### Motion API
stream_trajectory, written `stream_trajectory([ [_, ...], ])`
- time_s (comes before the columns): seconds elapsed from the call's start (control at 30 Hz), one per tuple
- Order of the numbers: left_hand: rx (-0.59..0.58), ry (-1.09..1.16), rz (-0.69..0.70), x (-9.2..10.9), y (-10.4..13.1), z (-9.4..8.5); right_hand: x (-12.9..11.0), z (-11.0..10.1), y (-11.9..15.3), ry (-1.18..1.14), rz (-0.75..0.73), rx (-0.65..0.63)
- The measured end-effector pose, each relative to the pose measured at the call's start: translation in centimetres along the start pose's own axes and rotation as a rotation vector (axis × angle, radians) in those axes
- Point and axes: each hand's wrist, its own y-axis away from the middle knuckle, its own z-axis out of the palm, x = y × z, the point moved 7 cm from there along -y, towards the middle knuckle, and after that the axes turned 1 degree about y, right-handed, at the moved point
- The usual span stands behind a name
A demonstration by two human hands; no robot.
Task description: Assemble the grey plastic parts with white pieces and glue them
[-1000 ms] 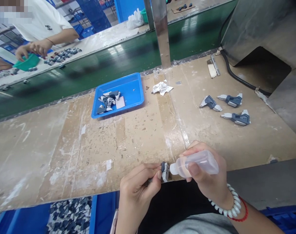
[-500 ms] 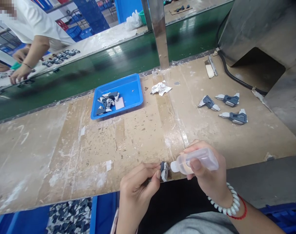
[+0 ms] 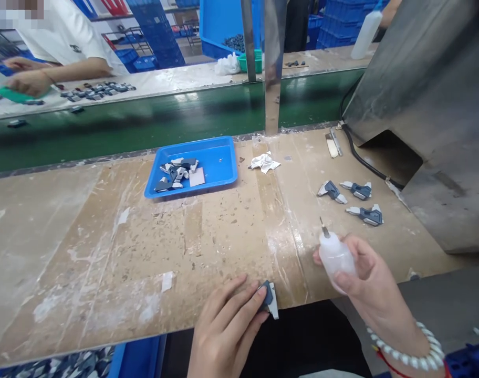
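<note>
At the table's near edge, my left hand has its fingers over a small dark grey and white plastic part, gripping it. To the right, my right hand is wrapped round a translucent squeeze bottle, whose thin metal tip points up and away from the part. Three similar grey and white parts lie on the table beyond my right hand. A blue tray farther back holds several more such parts and a pale pink square piece.
Crumpled white paper lies right of the tray. A metal post stands at the green belt. A metal housing and black cable border the right side. Across the belt, a person's hand holds something green.
My right hand has drawn the bottle away to the right and tipped its nozzle up. The part in my left hand is turned and lower, under flatter fingers. The camera view has shifted.
</note>
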Motion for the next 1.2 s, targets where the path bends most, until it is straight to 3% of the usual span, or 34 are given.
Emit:
stream_trajectory([
  [0.07,0.039,0.04,-0.022,-0.1,-0.2,-0.1,0.1,-0.4,-0.2,0.193,-0.051,0.04],
  [0.23,0.093,0.125,-0.127,0.2,-0.8,-0.7,-1.1,-1.1,-1.1,0.588,-0.293,0.328],
  [0.4,0.137,0.241,-0.15,1.1,-1.0,-2.0,-0.5,-1.7,-2.2,0.753,-0.31,0.272],
  [0.5,0.188,0.225,-0.085,1.8,-1.3,-2.9,-2.4,-1.5,1.0,0.844,-0.618,0.412],
  [0.57,0.195,0.221,-0.041,2.3,-1.4,-3.2,-3.6,-1.0,4.3,0.673,-0.779,0.521],
  [0.6,0.173,0.226,-0.037,2.5,-1.4,-3.2,-3.5,-0.2,4.9,0.574,-0.719,0.437],
  [0.63,0.141,0.237,-0.037,2.8,-1.5,-3.2,-2.8,1.4,4.8,0.513,-0.558,0.229],
  [0.7,0.06,0.275,-0.05,3.2,-1.5,-3.0,0.2,4.9,4.9,0.36,-0.082,-0.187],
  [0.77,0.011,0.319,-0.073,3.5,-1.6,-2.9,2.1,7.0,5.8,0.203,0.22,-0.41],
  [0.83,-0.009,0.358,-0.07,3.8,-1.9,-3.0,2.8,7.4,6.0,0.115,0.268,-0.451],
  [1.0,-0.062,0.417,-0.021,4.2,-2.8,-2.6,3.8,6.8,6.0,0.036,0.07,-0.454],
  [1.07,-0.063,0.452,-0.032,4.1,-3.0,-2.4,3.8,7.6,5.8,-0.074,0.014,-0.487],
  [1.2,-0.101,0.51,-0.078,4.1,-2.3,-2.0,3.4,9.9,4.8,-0.297,0.082,-0.578],
])
